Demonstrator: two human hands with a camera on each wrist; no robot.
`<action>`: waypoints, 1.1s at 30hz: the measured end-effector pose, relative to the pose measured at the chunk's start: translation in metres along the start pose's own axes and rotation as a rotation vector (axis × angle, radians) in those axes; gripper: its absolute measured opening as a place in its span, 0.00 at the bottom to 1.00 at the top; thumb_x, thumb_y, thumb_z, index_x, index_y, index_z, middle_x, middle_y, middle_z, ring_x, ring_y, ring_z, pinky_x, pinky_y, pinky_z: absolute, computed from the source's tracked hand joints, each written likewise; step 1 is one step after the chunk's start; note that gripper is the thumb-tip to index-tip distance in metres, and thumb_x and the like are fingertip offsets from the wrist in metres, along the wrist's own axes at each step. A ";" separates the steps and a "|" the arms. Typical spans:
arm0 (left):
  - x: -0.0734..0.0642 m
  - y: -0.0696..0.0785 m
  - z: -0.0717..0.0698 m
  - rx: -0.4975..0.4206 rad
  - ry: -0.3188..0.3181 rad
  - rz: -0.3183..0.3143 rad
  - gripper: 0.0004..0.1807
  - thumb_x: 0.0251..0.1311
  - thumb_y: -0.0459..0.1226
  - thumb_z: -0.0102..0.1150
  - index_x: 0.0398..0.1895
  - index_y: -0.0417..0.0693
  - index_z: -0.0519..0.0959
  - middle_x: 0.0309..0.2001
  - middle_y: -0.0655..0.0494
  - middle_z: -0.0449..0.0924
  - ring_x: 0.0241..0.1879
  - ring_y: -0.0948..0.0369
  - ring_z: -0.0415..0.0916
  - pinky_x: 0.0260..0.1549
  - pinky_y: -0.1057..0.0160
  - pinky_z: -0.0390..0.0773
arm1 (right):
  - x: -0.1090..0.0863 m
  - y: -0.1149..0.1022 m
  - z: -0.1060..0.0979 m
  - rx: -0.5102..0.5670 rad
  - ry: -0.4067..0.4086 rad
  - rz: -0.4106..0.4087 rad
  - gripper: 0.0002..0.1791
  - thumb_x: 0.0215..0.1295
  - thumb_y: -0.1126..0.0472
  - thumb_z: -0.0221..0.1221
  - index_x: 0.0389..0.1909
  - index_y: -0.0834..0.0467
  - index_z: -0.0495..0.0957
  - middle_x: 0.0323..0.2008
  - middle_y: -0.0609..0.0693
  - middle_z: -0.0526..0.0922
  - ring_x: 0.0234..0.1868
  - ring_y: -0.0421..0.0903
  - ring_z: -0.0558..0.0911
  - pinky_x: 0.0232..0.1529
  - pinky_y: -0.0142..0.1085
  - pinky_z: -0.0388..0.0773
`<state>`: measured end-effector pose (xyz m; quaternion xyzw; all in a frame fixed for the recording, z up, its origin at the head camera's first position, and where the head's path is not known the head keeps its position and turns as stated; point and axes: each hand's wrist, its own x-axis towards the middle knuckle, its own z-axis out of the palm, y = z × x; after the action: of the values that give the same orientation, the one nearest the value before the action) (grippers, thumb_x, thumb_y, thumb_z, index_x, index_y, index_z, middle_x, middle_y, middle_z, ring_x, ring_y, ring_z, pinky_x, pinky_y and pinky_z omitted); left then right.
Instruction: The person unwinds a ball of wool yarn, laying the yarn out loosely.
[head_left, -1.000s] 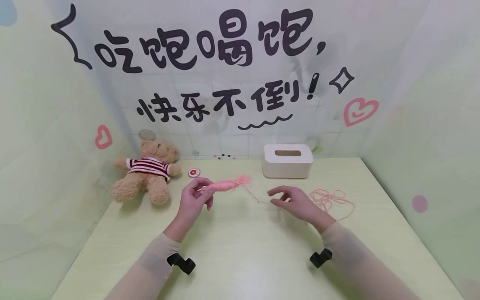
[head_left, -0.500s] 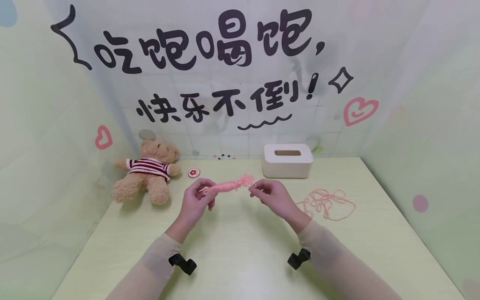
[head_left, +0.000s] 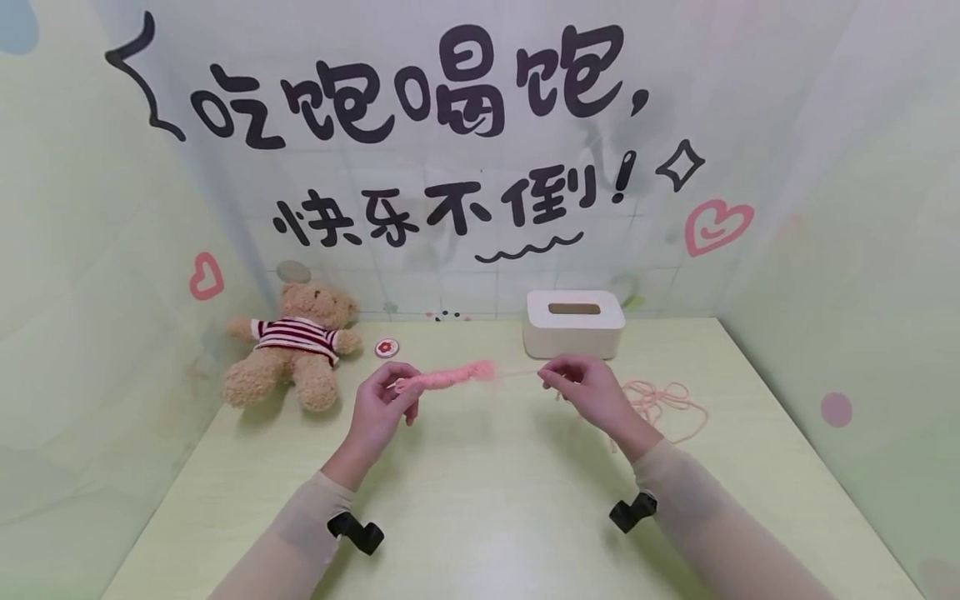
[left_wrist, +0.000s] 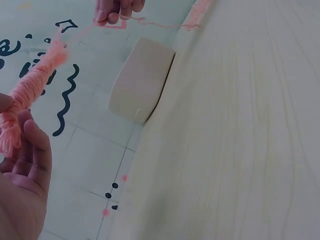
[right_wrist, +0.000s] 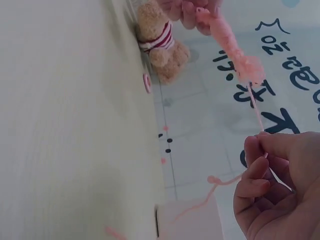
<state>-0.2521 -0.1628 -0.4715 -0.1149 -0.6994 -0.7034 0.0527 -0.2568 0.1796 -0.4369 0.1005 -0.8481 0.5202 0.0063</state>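
A bundle of pink yarn (head_left: 450, 377), wound round its middle with a fluffy tuft at its right end, hangs above the table. My left hand (head_left: 381, 404) pinches its looped left end between thumb and fingers. From the tuft a thin strand stretches taut to my right hand (head_left: 588, 392), which pinches it with thumb and forefinger. The left wrist view shows the windings of the bundle (left_wrist: 31, 85) closely. In the right wrist view, the strand's slack tail (right_wrist: 202, 200) trails from below my right hand (right_wrist: 280, 180).
Loose pink yarn (head_left: 667, 400) lies in tangled loops behind the right wrist. A white tissue box (head_left: 573, 337) stands at the back of the table (head_left: 480, 517). To the left sit a teddy bear (head_left: 296, 350) in a striped shirt and a small round flower badge (head_left: 387, 347).
My right hand came in to the bundle's tuft, then drew back to the right, pulling the strand straight. My left hand keeps its hold almost in place.
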 end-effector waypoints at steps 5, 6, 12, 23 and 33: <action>-0.001 -0.001 -0.009 -0.015 0.021 0.023 0.12 0.70 0.33 0.64 0.50 0.36 0.74 0.30 0.57 0.77 0.20 0.64 0.73 0.17 0.70 0.77 | -0.001 0.026 -0.021 -0.041 0.041 0.037 0.14 0.73 0.55 0.64 0.45 0.63 0.85 0.37 0.56 0.88 0.32 0.49 0.81 0.29 0.30 0.80; -0.001 0.000 -0.011 -0.017 0.023 0.027 0.12 0.70 0.32 0.63 0.49 0.35 0.74 0.30 0.57 0.77 0.20 0.64 0.73 0.17 0.70 0.77 | -0.001 0.033 -0.025 -0.059 0.046 0.051 0.14 0.73 0.55 0.64 0.46 0.64 0.85 0.37 0.56 0.88 0.32 0.48 0.81 0.28 0.29 0.80; -0.003 0.001 -0.022 -0.034 0.060 0.030 0.09 0.71 0.30 0.61 0.49 0.36 0.73 0.31 0.58 0.76 0.20 0.64 0.72 0.16 0.70 0.77 | -0.008 0.066 -0.047 -0.177 0.041 0.160 0.17 0.74 0.52 0.63 0.49 0.62 0.86 0.41 0.59 0.87 0.35 0.45 0.79 0.30 0.30 0.79; -0.004 0.000 -0.030 -0.067 0.142 0.033 0.09 0.70 0.30 0.62 0.48 0.36 0.74 0.31 0.57 0.77 0.20 0.65 0.72 0.15 0.72 0.76 | -0.021 0.097 -0.087 -0.355 0.078 0.228 0.13 0.74 0.53 0.62 0.44 0.59 0.86 0.40 0.54 0.87 0.38 0.48 0.79 0.33 0.35 0.77; -0.004 0.002 -0.037 -0.105 0.205 0.064 0.11 0.72 0.31 0.60 0.48 0.30 0.72 0.27 0.57 0.75 0.18 0.64 0.71 0.14 0.71 0.75 | -0.031 0.112 -0.109 -0.434 0.107 0.218 0.13 0.74 0.54 0.61 0.41 0.59 0.86 0.43 0.56 0.88 0.40 0.50 0.81 0.36 0.35 0.76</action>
<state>-0.2507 -0.2000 -0.4705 -0.0674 -0.6484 -0.7452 0.1404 -0.2566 0.3297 -0.4893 -0.0231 -0.9443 0.3278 0.0163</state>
